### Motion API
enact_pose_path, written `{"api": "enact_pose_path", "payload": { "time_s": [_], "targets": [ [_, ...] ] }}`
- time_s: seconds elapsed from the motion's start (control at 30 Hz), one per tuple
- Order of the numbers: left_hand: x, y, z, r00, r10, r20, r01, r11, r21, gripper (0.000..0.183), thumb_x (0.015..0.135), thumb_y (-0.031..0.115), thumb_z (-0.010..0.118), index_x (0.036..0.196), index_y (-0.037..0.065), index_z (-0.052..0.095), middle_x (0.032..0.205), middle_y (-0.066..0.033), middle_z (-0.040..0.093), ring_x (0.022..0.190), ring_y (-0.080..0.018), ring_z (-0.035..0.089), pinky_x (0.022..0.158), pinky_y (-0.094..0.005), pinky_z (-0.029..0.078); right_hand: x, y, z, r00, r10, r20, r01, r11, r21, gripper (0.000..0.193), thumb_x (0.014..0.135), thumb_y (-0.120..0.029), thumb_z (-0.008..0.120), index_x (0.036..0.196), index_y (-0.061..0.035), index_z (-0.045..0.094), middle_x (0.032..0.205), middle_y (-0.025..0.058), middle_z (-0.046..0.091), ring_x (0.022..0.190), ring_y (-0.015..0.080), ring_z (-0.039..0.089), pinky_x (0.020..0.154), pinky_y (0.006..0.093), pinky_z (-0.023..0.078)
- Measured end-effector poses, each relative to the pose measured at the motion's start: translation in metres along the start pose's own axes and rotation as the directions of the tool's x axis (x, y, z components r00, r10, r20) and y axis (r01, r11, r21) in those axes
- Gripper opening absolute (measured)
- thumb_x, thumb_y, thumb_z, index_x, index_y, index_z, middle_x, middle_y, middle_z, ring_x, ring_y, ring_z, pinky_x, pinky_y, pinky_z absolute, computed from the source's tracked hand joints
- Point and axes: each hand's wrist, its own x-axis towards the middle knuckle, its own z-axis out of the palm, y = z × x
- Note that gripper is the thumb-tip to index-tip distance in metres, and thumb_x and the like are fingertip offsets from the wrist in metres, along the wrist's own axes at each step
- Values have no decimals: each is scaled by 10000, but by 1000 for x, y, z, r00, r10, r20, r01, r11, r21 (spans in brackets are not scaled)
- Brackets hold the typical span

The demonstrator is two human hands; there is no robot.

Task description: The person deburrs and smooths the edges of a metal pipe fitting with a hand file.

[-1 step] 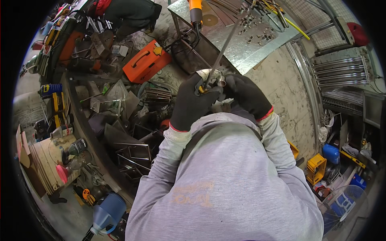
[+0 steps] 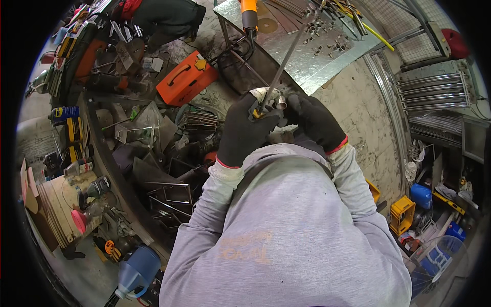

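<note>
Both of my hands wear black gloves with red cuffs and are close together in front of my chest. My left hand (image 2: 244,128) is closed around the lower end of a long, thin metal bar (image 2: 282,67), which slants up and away to the right over the table. A bit of yellow shows at the bar's low end, inside the fingers. My right hand (image 2: 316,122) pinches a short shiny metal tube (image 2: 281,103) beside the bar. Whether the tube touches the bar I cannot tell. My gloves partly hide the tube.
Ahead, a metal-topped table (image 2: 307,77) bears several small tube pieces (image 2: 332,47) and an orange power tool (image 2: 249,15). An orange case (image 2: 186,78) stands on the floor to its left. Scrap metal fills a bin (image 2: 94,133) at left. Another person (image 2: 166,20) crouches at far left.
</note>
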Motion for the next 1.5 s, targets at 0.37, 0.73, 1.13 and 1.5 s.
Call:
{"api": "enact_pose_path", "payload": {
  "time_s": [0.37,0.73,1.13,1.5],
  "targets": [
    [0,-17,5,924,376,-66,-272,768,579,492,777,13,808,1255,48,697,1141,-130,711,988,-256,722,867,-366,571,-2,-4,25,971,-51,-232,26,994,-109,334,998,-115,684,1297,29,655,1119,95,726,1026,142,682,920,292,555],
    [0,-23,0,992,93,-82,-77,980,185,416,887,-13,764,1291,27,676,984,-21,727,804,-57,654,698,-235,528,-5,-9,20,937,-236,-257,207,969,-135,395,963,-16,657,1357,-23,667,1123,44,740,965,87,672,807,235,512],
    [3,-18,-3,1000,9,-30,-5,993,117,354,925,22,725,1275,4,672,940,-19,717,798,-56,633,700,-236,520,4,-5,17,947,-249,-205,225,965,-133,370,1006,-71,663,1370,-7,647,1218,69,735,1063,109,681,907,256,543],
    [6,-18,0,1000,20,-11,-19,998,52,348,921,34,764,1255,-8,676,1024,-35,738,884,-69,670,774,-234,548,4,-4,15,968,-175,-179,186,982,43,345,1039,-130,663,1353,11,633,1244,88,713,1108,143,680,980,282,542]
  ]
}}
